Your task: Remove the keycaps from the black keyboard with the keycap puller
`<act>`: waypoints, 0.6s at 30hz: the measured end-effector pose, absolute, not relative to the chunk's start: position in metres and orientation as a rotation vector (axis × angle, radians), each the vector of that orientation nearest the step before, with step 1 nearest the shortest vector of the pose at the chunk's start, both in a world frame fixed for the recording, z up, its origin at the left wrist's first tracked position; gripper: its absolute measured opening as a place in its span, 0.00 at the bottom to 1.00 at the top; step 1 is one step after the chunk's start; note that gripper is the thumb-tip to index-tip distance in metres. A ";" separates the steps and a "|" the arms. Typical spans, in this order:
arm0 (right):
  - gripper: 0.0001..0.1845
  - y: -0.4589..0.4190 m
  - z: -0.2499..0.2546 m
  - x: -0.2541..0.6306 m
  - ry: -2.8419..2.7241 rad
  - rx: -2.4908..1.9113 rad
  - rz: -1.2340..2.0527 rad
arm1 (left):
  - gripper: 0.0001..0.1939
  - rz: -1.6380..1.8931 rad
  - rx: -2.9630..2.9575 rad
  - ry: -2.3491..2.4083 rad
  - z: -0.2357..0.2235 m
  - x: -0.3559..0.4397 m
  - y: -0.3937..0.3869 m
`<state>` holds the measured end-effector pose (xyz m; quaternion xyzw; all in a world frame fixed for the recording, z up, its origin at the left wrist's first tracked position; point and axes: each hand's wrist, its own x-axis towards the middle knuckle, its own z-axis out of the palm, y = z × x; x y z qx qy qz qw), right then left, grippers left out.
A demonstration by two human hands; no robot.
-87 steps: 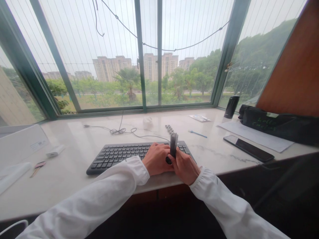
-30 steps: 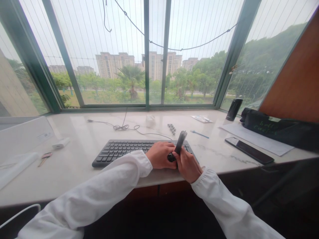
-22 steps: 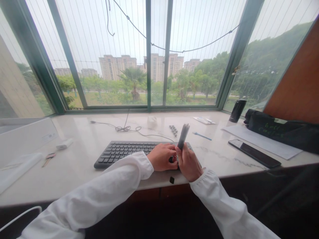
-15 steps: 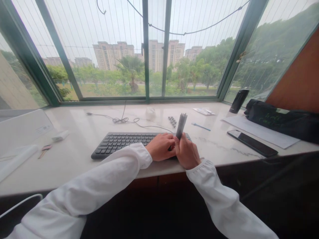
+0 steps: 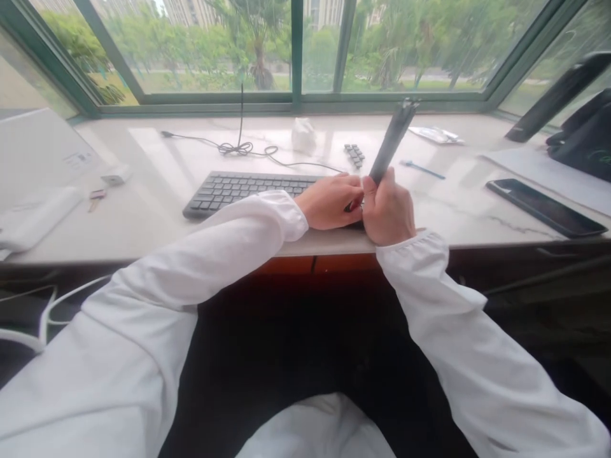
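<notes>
A black keyboard lies on the pale marble desk. My left hand rests on its right end, fingers curled down over the keys. My right hand is closed round the lower part of a long grey tool. The tool stands up from the keyboard's right end and leans away to the right. Its foot is hidden between my two hands, which touch each other. A few loose black keycaps lie in a short row behind the keyboard.
A black phone, a blue pen and a sheet of paper lie to the right, before a black bag. The keyboard's cable coils towards the window. A white box stands at the left.
The view has tipped down, so my lap now shows. A small black piece dropped past the desk edge 0.7 s ago. The tool leans further right. Both hands stay at the keyboard's right end.
</notes>
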<state>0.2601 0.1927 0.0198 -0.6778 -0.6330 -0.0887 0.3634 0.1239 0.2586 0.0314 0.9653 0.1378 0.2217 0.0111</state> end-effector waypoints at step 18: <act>0.17 0.191 0.021 0.261 -1.608 -1.747 -0.236 | 0.15 0.641 3.101 0.376 0.031 0.124 0.260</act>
